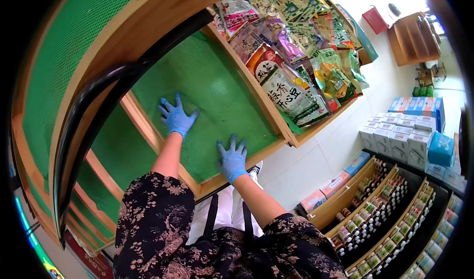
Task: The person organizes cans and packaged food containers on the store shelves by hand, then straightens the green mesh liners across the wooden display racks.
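Observation:
Both hands wear blue gloves and hold nothing. My left hand (pixel 177 115) lies with spread fingers on the green mesh liner (pixel 217 91) of a wooden bin, close to the bin's left divider (pixel 142 118). Lower and to the right, my right hand (pixel 233 156) rests fingers apart on the same liner, with its wrist over the bin's front edge (pixel 261 153). Beyond the right-hand divider, the neighbouring bin is heaped with snack packets (pixel 301 52). A white and green packet (pixel 289 94) lies at its near end.
A black curved rail (pixel 89 101) arches over the shelf's left side. More green-lined compartments (pixel 116 150) sit to the left. At right stand racks of small bottles (pixel 365 215), white boxes (pixel 395 136) and a blue tissue pack (pixel 441 149). A wooden cabinet (pixel 414 38) is farther back.

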`<state>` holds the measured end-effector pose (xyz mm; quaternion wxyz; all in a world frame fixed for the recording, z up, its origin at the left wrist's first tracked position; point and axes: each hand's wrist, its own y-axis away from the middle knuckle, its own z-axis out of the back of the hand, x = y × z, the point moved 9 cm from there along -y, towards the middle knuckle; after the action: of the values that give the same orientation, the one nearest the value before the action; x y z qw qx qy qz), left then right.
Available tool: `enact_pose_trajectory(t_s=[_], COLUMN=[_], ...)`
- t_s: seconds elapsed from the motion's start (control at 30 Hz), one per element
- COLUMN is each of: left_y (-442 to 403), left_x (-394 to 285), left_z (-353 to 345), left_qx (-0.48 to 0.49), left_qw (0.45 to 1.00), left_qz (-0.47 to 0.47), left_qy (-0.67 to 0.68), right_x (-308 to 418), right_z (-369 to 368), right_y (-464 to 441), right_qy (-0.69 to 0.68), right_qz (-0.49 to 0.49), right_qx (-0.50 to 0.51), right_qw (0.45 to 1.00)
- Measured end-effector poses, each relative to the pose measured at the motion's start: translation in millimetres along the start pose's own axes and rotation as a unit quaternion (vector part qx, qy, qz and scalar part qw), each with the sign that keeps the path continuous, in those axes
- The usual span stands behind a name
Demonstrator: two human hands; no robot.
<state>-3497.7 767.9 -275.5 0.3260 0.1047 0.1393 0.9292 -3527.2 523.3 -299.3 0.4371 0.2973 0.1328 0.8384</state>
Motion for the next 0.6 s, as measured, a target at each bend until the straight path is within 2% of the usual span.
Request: enact_pose_trajectory(t_s=[0.23, 0.33, 0.4, 0.43, 0.47, 0.5, 0.53, 0.6], left_y=[-8, -1, 20, 31, 47, 70, 102, 176], left_x=[-1, 4, -2, -9, -16, -30, -47, -73], left_z=[14, 18, 32, 26, 22, 16, 20, 35], left_qx=[-0.006, 0.018, -0.023, -0.042, -0.062, -0.014, 0.048, 0.265], left_qw=[1.0, 0.999, 0.989, 0.973, 0.949, 0.91, 0.846, 0.742], left_qz=[-0.018, -0.021, -0.071, -0.119, -0.171, -0.205, -0.251, -0.188], left_qy=[0.014, 0.045, 0.13, 0.195, 0.259, 0.36, 0.468, 0.586], right_x=[4, -2, -6, -13, -15, -23, -29, -44], right_z=[14, 30, 55, 66, 83, 86, 102, 126], right_y=[0, 13, 34, 42, 55, 61, 76, 103], right_qy=[0.023, -0.055, -0.145, -0.205, -0.238, -0.274, -0.358, -0.454], right_qz=[-0.004, 0.006, 0.028, 0.039, 0.048, 0.056, 0.049, 0.061], right_qx=[0.045, 0.063, -0.012, -0.048, -0.02, -0.025, -0.03, -0.056], right_qw=[0.999, 0.996, 0.989, 0.977, 0.97, 0.96, 0.932, 0.887])
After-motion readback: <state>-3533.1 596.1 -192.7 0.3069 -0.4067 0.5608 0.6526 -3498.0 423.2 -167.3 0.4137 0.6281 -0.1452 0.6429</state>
